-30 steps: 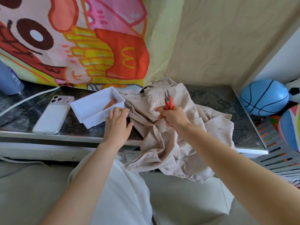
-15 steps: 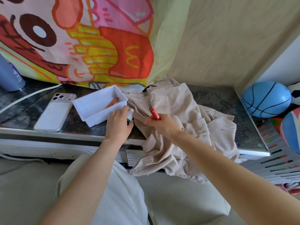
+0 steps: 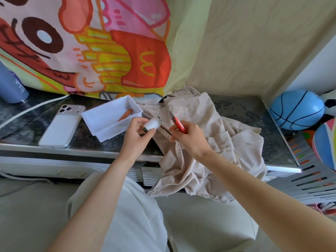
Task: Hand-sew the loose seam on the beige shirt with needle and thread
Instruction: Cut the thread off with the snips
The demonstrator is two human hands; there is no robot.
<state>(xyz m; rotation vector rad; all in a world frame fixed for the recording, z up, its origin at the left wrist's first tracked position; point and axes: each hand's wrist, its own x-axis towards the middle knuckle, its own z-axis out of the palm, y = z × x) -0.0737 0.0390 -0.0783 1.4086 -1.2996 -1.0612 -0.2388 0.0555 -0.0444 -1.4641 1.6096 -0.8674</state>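
Note:
The beige shirt (image 3: pixel 209 142) lies crumpled on the dark table, hanging over its front edge. My left hand (image 3: pixel 135 137) holds a white thread spool (image 3: pixel 152 124) just above the shirt's left edge. My right hand (image 3: pixel 189 138) grips red thread snips (image 3: pixel 177 121), blades pointing up-left toward the spool. A thin thread end shows near the right fingers. No needle can be made out.
A white plastic tray (image 3: pixel 109 122) with an orange item (image 3: pixel 125 114) sits left of the shirt. A phone (image 3: pixel 61 127) lies further left, with a blue bottle (image 3: pixel 11 86) behind. Balls (image 3: pixel 297 110) are at the right. A patterned cloth (image 3: pixel 91 46) hangs behind.
My left hand lifted the thread spool from beside the tray. My right hand lowered the snips and brought them toward the spool.

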